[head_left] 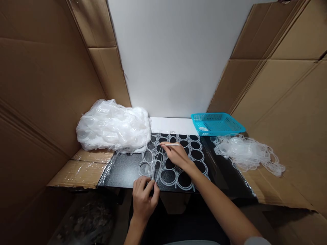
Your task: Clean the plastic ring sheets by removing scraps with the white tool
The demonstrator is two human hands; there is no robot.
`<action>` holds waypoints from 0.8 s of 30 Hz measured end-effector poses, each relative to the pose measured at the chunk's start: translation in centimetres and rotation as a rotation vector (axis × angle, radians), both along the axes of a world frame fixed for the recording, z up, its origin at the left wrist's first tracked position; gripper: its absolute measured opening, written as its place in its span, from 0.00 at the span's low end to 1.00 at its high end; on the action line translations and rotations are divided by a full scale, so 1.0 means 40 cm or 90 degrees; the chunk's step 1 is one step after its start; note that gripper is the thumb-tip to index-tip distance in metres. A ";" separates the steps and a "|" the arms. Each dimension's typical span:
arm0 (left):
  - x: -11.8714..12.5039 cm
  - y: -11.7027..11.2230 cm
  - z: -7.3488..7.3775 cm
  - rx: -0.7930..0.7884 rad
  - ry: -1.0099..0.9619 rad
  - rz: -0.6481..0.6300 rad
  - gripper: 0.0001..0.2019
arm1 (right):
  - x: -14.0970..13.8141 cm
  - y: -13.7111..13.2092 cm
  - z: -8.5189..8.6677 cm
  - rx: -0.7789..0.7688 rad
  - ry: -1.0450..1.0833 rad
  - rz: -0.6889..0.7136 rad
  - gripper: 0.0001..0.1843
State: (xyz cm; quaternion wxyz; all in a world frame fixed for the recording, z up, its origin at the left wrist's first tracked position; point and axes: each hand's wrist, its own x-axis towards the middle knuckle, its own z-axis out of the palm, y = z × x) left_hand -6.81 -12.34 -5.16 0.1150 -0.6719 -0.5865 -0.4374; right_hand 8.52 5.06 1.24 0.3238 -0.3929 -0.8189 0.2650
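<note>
A clear sheet of joined plastic rings (178, 160) lies on a black mat (122, 172). My left hand (144, 197) pinches the sheet's near left edge at the front of the mat, fingers closed on it. Resting on the middle of the sheet is my right hand (177, 154), its fingers closed round a thin pale stick (170, 144) that points left over the rings.
A big heap of clear ring sheets (112, 126) sits at the back left. Loose separated rings (247, 153) are piled at the right. A blue plastic basket (217, 123) stands behind them. Cardboard walls (38, 85) close in both sides.
</note>
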 end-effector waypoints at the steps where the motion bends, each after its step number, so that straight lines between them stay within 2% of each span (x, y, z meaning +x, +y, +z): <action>1: 0.006 -0.002 0.001 0.000 -0.005 0.005 0.06 | -0.005 0.030 0.011 0.001 -0.014 -0.019 0.16; 4: 0.018 -0.011 0.001 -0.007 -0.041 0.014 0.06 | -0.024 0.093 0.038 0.021 -0.047 -0.070 0.16; 6: 0.013 -0.017 0.001 -0.009 -0.095 0.016 0.06 | -0.042 0.096 0.045 0.019 -0.022 -0.047 0.16; 9: -0.023 -0.023 -0.003 0.004 -0.142 0.053 0.08 | -0.079 0.038 0.033 -0.046 0.047 0.098 0.16; 12: -0.078 -0.028 -0.012 -0.006 -0.087 0.139 0.07 | -0.121 -0.056 -0.003 -0.134 0.074 0.237 0.15; 14: -0.108 -0.033 -0.019 -0.025 -0.058 0.154 0.07 | -0.143 -0.108 -0.029 -0.172 0.079 0.286 0.14; 18: -0.128 -0.046 -0.027 -0.053 -0.036 0.129 0.09 | -0.159 -0.152 -0.059 -0.175 0.086 0.258 0.12; 24: -0.116 -0.051 -0.029 -0.060 -0.024 0.135 0.09 | -0.147 -0.152 -0.072 -0.176 0.092 0.227 0.13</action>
